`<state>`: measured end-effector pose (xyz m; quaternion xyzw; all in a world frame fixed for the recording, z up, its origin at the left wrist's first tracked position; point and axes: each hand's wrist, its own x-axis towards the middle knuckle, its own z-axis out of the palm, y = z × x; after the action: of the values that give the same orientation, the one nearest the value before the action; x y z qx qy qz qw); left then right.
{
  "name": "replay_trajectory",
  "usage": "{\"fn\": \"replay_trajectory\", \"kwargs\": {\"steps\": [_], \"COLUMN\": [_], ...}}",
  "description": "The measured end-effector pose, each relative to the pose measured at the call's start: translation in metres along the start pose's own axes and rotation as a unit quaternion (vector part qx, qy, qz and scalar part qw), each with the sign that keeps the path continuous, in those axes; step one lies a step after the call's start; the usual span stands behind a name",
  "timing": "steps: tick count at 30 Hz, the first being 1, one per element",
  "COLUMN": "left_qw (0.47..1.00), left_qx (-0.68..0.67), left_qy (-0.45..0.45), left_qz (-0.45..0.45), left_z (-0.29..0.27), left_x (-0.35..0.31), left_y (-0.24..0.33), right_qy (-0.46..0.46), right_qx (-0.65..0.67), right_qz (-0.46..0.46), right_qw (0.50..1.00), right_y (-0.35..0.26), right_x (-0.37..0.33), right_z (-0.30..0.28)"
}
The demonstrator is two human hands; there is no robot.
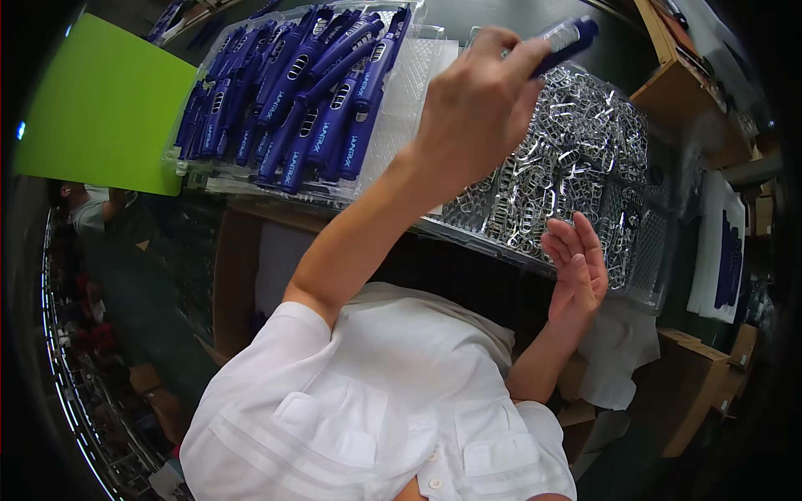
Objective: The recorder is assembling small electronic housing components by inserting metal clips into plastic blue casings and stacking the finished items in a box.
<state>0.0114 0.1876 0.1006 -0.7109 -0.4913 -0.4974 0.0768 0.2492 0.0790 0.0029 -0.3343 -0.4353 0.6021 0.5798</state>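
My left hand is closed around one end of a dark blue tube-shaped part with a silvery plate set in its side. It holds the part above the far side of a tray heaped with small shiny metal loops. Close to that tray's near edge, my right hand is raised with its fingers apart and nothing visible in it. On the left, a clear plastic tray carries a pile of similar blue tube-shaped parts, many showing slotted silver plates.
A bright green panel stands beyond the left tray. Below the table edge is an open cardboard box. To the right are more blue parts on a white sheet and a carton. Another person shows at far left.
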Motion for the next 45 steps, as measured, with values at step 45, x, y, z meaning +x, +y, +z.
{"fn": "replay_trajectory", "kwargs": {"steps": [45], "left_qw": [0.555], "left_qx": [0.464], "left_qy": [-0.209], "left_qz": [-0.658], "left_z": [-0.385], "left_x": [-0.743], "left_y": [-0.06], "right_qy": [0.083], "right_qx": [-0.48], "right_qz": [0.035], "right_qw": [0.873], "right_y": [-0.012], "right_x": [0.066], "right_z": [-0.101]}}
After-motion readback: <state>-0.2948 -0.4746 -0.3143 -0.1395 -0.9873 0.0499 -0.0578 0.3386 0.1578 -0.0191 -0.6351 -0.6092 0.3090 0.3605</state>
